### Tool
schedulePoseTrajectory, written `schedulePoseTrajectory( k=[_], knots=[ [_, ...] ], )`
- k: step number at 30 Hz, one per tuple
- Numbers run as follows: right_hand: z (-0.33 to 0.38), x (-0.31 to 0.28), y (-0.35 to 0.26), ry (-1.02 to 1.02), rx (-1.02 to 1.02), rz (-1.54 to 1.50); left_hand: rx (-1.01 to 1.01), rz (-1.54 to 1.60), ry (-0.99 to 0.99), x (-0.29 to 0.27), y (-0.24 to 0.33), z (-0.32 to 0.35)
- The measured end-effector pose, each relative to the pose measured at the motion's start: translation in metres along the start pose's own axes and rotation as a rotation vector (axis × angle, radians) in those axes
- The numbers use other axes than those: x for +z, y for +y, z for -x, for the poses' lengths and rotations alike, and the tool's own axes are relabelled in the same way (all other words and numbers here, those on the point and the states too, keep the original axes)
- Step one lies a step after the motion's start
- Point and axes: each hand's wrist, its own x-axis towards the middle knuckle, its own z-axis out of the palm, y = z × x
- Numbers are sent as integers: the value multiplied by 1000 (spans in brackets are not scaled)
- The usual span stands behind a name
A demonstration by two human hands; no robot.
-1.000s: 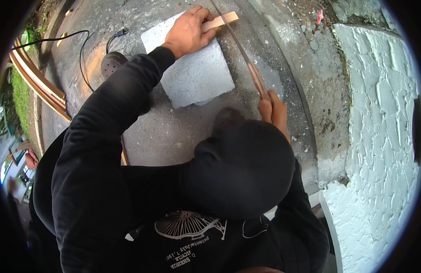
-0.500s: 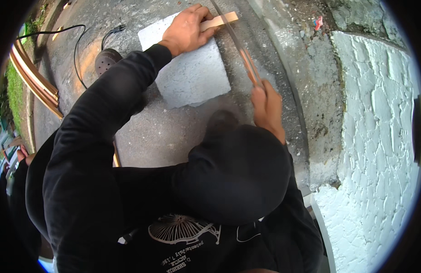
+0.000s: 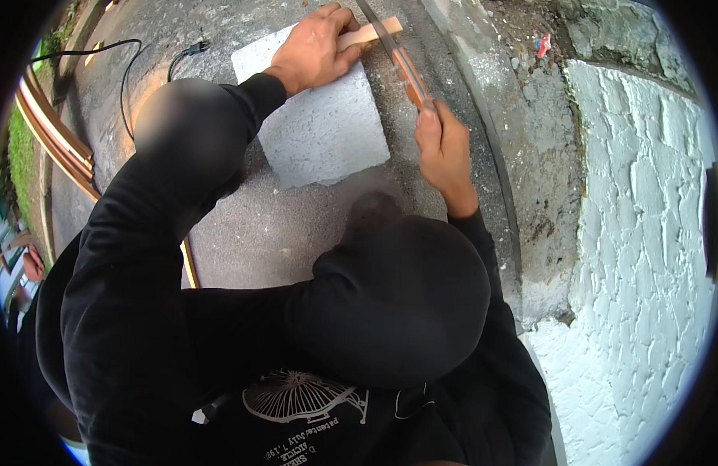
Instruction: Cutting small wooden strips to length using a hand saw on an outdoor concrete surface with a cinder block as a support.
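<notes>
Pointing rightward: wood strip (image 3: 364,36), axis crossing saw (image 3: 409,75).

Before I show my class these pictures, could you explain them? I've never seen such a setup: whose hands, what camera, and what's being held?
There is no machine: a person in black clothing works bare-handed. The view comes from a fisheye camera worn on the person's head, looking down, so straight edges bend near the rim. The left hand holds a pale wooden strip over a pale grey slab on the rough grey ground. The right hand holds the orange-brown handle of a long-bladed tool, perhaps a saw; its blade crosses the strip in this view. The large black shape mid-picture is probably a bent knee. Toward the upper left are a black plug and long wooden strips; a white, textured surface fills much of the right side.
</notes>
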Motion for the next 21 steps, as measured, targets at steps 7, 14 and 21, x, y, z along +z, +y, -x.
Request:
schedulePoseTrajectory(
  k=[7, 14, 21],
  knots=[
    [95, -22, 7, -2, 53, -25, -50, 38, 4, -3, -5, 15],
    [6, -1, -2, -17, -8, 6, -9, 45, 6, 0, 4, 1],
    [92, -19, 16, -50, 75, -79, -49, 15, 7, -4, -7, 14]
  ],
)
